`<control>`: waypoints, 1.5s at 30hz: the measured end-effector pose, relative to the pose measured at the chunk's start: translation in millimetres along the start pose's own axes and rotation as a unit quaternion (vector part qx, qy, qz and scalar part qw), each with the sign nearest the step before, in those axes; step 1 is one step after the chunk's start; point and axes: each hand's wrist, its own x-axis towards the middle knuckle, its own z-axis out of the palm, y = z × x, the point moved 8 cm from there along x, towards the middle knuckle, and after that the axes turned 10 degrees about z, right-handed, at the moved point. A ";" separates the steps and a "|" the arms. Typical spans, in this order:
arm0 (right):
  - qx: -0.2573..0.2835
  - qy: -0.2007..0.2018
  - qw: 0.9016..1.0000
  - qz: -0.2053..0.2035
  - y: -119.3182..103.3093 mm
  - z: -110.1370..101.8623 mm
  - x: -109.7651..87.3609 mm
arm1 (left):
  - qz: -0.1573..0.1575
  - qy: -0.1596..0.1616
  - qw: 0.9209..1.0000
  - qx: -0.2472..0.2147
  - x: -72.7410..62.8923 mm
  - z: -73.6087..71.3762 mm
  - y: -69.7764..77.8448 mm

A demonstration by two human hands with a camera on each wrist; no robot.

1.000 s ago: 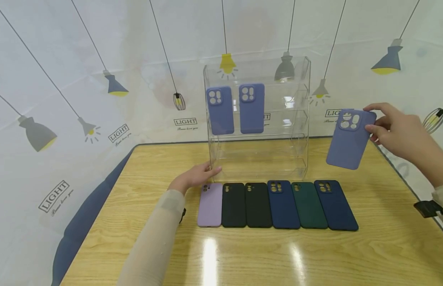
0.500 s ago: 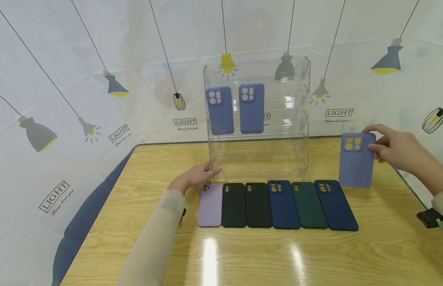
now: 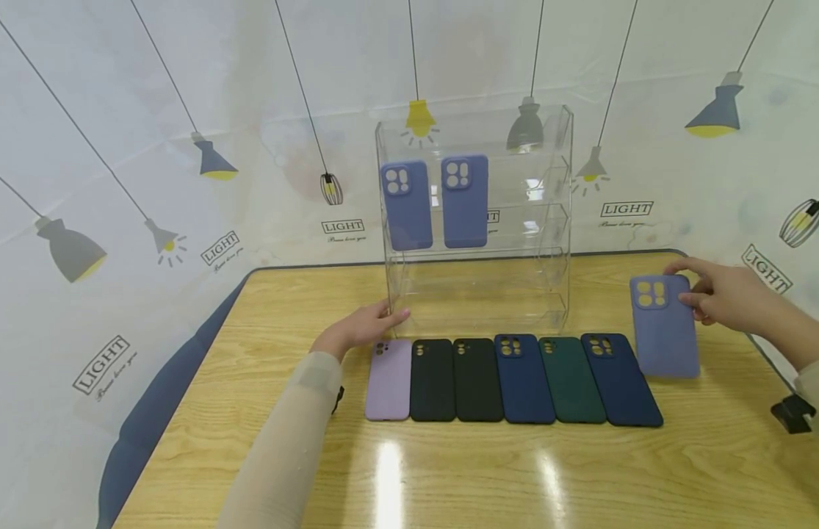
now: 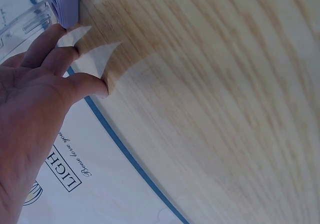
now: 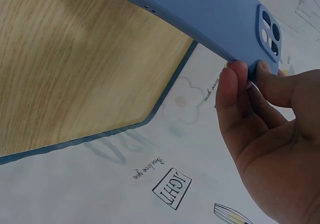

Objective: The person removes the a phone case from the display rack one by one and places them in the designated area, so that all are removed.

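My right hand (image 3: 723,294) pinches a periwinkle phone case (image 3: 665,330) at its upper right edge. The case hangs upright over the right of the table, its lower part beside the right-hand navy case (image 3: 622,378). In the right wrist view, the thumb (image 5: 270,84) and fingers grip the case's edge near the camera cutouts. My left hand (image 3: 356,325) holds the lower left corner of a clear tiered display rack (image 3: 485,319), with the thumb in front. Two periwinkle cases, one at left (image 3: 407,209) and another (image 3: 465,202) beside it, stand in the rack's upper part.
Before the rack a row of cases lies flat: lilac (image 3: 388,382), two black, a navy (image 3: 524,382), dark green (image 3: 572,382) and the second navy. The wooden table (image 3: 475,477) meets a lamp-printed wall covering (image 3: 283,110) behind and at both sides.
The right hand has lowered the periwinkle case toward the table and turned it from a slant to nearly upright. The left hand and the rack have stayed in place.
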 end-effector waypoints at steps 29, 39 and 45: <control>0.035 -0.071 0.997 0.005 31.4 53.8 -0.6 | -0.007 0.000 1.000 0.003 -0.9 0.5 -1.1; 0.036 -0.076 0.996 0.000 35.2 62.2 -3.9 | -0.010 -0.001 1.000 -0.001 -0.7 -0.2 -2.2; 0.034 -0.082 0.996 0.001 37.2 67.9 -5.0 | -0.010 -0.001 1.000 0.003 -0.3 -0.1 -2.5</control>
